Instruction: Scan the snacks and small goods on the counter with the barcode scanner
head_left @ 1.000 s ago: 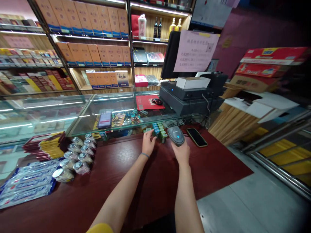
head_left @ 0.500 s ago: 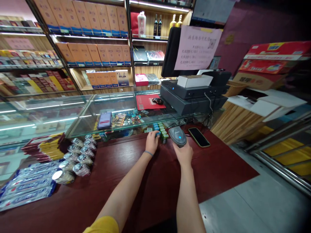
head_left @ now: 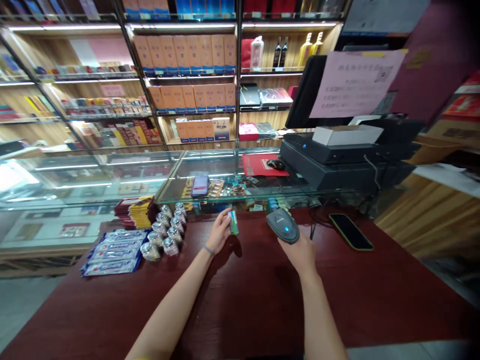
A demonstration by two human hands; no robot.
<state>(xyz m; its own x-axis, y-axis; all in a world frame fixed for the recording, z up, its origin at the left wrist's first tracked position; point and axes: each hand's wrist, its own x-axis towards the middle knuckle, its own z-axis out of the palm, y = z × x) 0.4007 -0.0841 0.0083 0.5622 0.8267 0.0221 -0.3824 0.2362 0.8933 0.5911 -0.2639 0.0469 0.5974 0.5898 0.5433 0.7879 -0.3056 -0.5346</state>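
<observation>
My left hand (head_left: pixel 218 233) is closed around a small green and white container (head_left: pixel 234 222), held upright just above the dark red counter (head_left: pixel 243 295). My right hand (head_left: pixel 302 252) grips a grey barcode scanner (head_left: pixel 283 225) with a blue light, its head tilted towards the container. More small green and blue containers (head_left: pixel 273 204) stand at the foot of the glass case, behind the two hands.
A glass display case (head_left: pixel 210 172) runs along the counter's back, with a phone (head_left: pixel 200 185) on it. Several small jars (head_left: pixel 167 231) and blue wrapped bars (head_left: pixel 112 247) lie left. A black phone (head_left: pixel 350 231) lies right, near the black till (head_left: pixel 337 162). Shelves of boxes fill the wall.
My left hand has picked one small container out of the group and drawn it back towards me. The scanner hand stays beside it. My view has swung to the left.
</observation>
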